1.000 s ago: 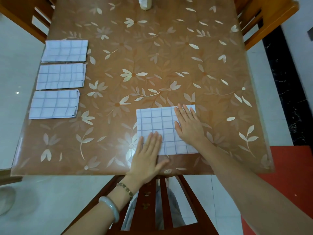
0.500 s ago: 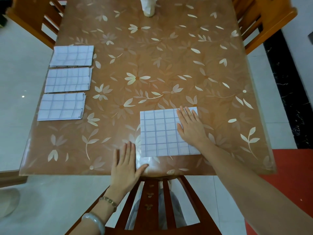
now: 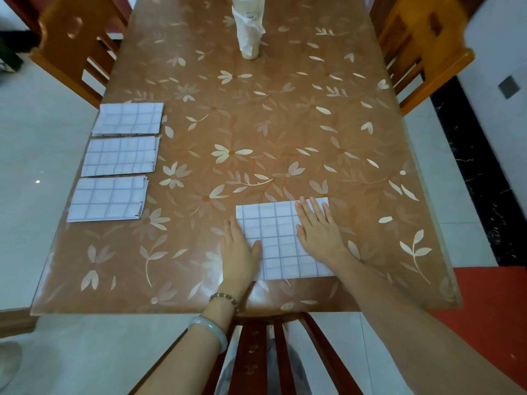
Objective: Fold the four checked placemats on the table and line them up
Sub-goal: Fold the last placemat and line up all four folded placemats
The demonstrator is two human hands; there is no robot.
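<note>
Fingers (image 3: 313, 212) of the right hand (image 3: 319, 232) lie straight, slightly spread, pressing the fourth checked placemat (image 3: 273, 243) flat near the table's (image 3: 285, 124) front edge. The left hand (image 3: 239, 252) lies flat at its left edge, fingers together, thumb on the cloth. It looks like smoothing before the final fold. Next: lift one edge across, then slide it beside the three folded placemats (image 3: 121, 155). How many layers it has is unreadable.
</note>
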